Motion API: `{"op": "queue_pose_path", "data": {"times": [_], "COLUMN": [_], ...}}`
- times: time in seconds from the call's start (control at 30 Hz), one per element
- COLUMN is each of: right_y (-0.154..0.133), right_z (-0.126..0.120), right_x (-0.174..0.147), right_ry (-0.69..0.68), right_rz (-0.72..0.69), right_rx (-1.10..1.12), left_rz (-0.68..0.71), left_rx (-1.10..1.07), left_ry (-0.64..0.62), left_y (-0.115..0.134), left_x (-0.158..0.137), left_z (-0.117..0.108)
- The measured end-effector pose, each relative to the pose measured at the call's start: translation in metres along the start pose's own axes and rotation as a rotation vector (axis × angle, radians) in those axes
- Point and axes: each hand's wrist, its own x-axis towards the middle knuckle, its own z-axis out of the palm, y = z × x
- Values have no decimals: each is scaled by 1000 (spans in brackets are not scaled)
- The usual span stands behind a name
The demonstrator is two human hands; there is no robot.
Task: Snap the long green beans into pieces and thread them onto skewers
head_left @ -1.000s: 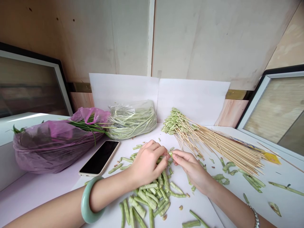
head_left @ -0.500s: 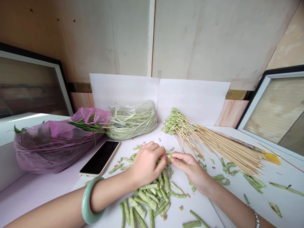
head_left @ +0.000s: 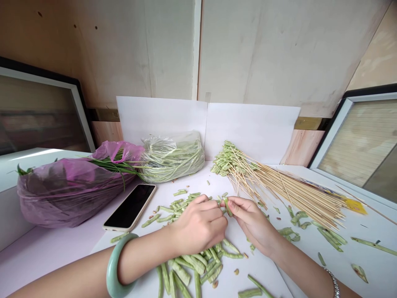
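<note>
My right hand (head_left: 249,221) pinches a short piece of green bean (head_left: 228,207) between thumb and fingers, above the middle of the table. Close against it, my left hand (head_left: 201,225) is closed with curled fingers, its back toward me. Whatever those fingers hold is hidden. Beneath both hands spreads a loose pile of cut bean pieces (head_left: 195,265) on white paper. A pale green bangle (head_left: 114,265) circles the left wrist, and a beaded bracelet (head_left: 333,281) the right.
Bamboo skewers (head_left: 300,196) lie at the back right, many with bean pieces (head_left: 229,159) threaded on their far ends. A phone (head_left: 130,207), a purple bag of greens (head_left: 71,190) and a clear bag of long beans (head_left: 173,159) are left. Bean scraps (head_left: 288,234) are scattered right.
My left hand has moved slightly down and right, knuckles turned lower. The bean piece in my right hand now hangs tilted below the fingertips and shows more fully.
</note>
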Motion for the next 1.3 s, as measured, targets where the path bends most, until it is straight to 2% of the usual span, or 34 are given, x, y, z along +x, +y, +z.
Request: {"op": "queue_pose_path", "data": {"times": [0.13, 0.27, 0.63, 0.8, 0.97, 1.1, 1.2, 1.3], "right_y": [0, 2, 0, 0, 7, 10, 3, -13], "right_z": [-3, -8, -8, -12, -15, -18, -22, -36], "right_x": [2, 5, 6, 6, 6, 9, 12, 15], "right_ry": [67, 125, 149, 122, -6, -72, -62, 58], "right_rz": [11, 13, -24, -108, -178, -203, -267, -349], "right_rx": [74, 130, 73, -130, -481, -681, -773, -848], "left_rz": [154, 273, 293, 286, 271, 259, 208, 123], "left_rx": [-97, -158, -124, -149, -192, -211, -232, -313], "left_ry": [-105, -140, -129, -177, -219, -267, -325, -375], "left_y": [5, 11, 10, 10, 10, 10, 10, 8], "left_x": [2, 1, -1, -4, -5, -4, -4, -4], "left_z": [-1, 2, 6, 13, 19, 18, 17, 16]}}
